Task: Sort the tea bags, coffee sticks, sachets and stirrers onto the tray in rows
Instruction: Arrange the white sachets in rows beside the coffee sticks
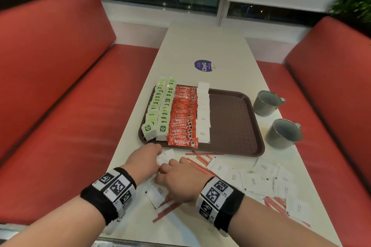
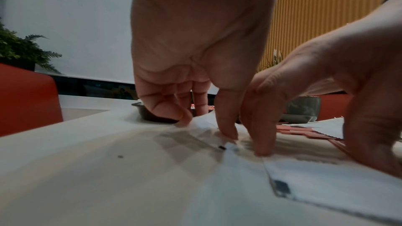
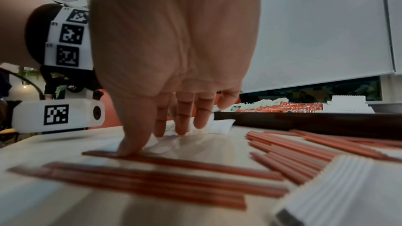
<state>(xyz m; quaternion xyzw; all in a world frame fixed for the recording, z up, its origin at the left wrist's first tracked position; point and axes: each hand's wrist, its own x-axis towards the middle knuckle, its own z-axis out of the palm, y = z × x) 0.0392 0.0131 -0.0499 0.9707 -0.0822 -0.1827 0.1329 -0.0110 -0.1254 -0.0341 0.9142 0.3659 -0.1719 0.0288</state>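
A brown tray (image 1: 230, 122) holds two rows of green tea bags (image 1: 158, 110), a row of red coffee sticks (image 1: 183, 116) and a row of white sugar sachets (image 1: 203, 110). Both hands are on the table just in front of the tray's near left corner. My left hand (image 1: 158, 156) (image 2: 206, 126) has curled fingers and pinches a white sachet (image 1: 167, 155) (image 2: 204, 125) off the table. My right hand (image 1: 170, 166) (image 3: 169, 135) presses straight fingers onto sachets beside it, its thumb on a red stirrer (image 3: 174, 161). Loose sachets (image 1: 255, 180) and stirrers (image 1: 198, 163) lie to the right.
Two grey mugs (image 1: 267, 103) (image 1: 284, 133) stand on the table right of the tray. A round purple sticker (image 1: 203, 65) is beyond the tray. Red benches (image 1: 60, 86) flank the narrow white table (image 1: 200, 38).
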